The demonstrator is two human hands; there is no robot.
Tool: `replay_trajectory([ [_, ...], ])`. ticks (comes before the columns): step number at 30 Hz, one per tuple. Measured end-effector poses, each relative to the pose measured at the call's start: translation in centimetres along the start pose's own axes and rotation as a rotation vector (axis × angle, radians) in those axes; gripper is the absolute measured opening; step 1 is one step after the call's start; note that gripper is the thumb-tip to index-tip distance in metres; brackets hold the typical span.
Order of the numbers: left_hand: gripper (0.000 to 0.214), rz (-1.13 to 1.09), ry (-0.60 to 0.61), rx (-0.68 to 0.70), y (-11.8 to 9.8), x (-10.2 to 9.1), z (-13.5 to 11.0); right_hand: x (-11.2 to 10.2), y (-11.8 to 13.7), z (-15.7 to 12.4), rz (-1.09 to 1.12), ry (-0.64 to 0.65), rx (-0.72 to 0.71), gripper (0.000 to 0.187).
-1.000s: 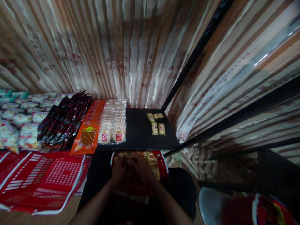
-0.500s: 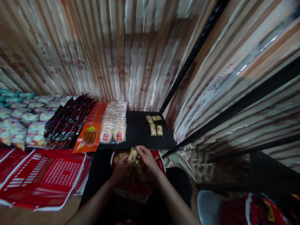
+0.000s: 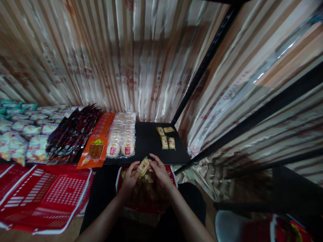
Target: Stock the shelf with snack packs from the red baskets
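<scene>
Between my two hands is a small snack packet in a yellowish wrapper with a dark spot on its face. My left hand grips its left side, and the fingers of my right hand close on its right edge. Just below them, a red basket with a white rim sits between my legs, holding several similar packets in shadow. On the black shelf ahead, several matching packets lie in a small group near the right end.
Left of the bare shelf stretch lie clear-wrapped round white crackers, an orange snack bag, dark shiny packets and white bags. Red baskets stand lower left. A black metal post rises at the shelf's right end.
Both hands have lifted the packet slightly, and its spotted face now shows more clearly. The view has shifted a little. The packets on the shelf stay as they were.
</scene>
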State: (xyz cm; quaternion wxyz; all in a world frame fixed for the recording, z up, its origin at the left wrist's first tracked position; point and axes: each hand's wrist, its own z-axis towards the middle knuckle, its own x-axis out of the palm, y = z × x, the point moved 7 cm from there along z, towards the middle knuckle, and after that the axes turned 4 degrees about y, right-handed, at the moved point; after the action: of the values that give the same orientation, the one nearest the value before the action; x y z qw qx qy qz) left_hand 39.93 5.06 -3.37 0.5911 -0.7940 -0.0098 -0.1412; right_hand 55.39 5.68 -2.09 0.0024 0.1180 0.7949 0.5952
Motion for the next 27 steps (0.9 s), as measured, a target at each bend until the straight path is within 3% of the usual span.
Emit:
replay_trajectory([
  [4, 0.041, -0.018, 0.031, -0.016, -0.4, 0.2, -0.3, -0.2, -0.3, 0.8, -0.028, -0.007, 0.019, 0.055],
  [10, 0.05, -0.204, 0.028, -0.105, -0.3, 0.7, 0.3, -0.2, 0.1, 1.7, -0.14, 0.055, -0.005, 0.044],
  [14, 0.048, -0.222, -0.007, -0.172, -1.6, 1.0, 1.1, -0.4, 0.7, 2.1, -0.236, 0.118, -0.034, 0.045],
  [20, 0.034, -0.151, 0.081, -0.134, -4.4, 2.2, 3.4, -1.7, 2.2, 2.9, -0.471, 0.016, -0.154, 0.046],
  [23, 0.029, -0.139, 0.071, -0.125, -5.0, 2.7, 4.8, -1.9, 3.1, 3.2, -0.419, -0.013, -0.236, 0.043],
  [27, 0.018, -0.184, 0.019, -0.2, -5.3, 3.1, 6.6, -1.8, 3.3, 3.8, -0.254, 0.002, -0.246, 0.044],
])
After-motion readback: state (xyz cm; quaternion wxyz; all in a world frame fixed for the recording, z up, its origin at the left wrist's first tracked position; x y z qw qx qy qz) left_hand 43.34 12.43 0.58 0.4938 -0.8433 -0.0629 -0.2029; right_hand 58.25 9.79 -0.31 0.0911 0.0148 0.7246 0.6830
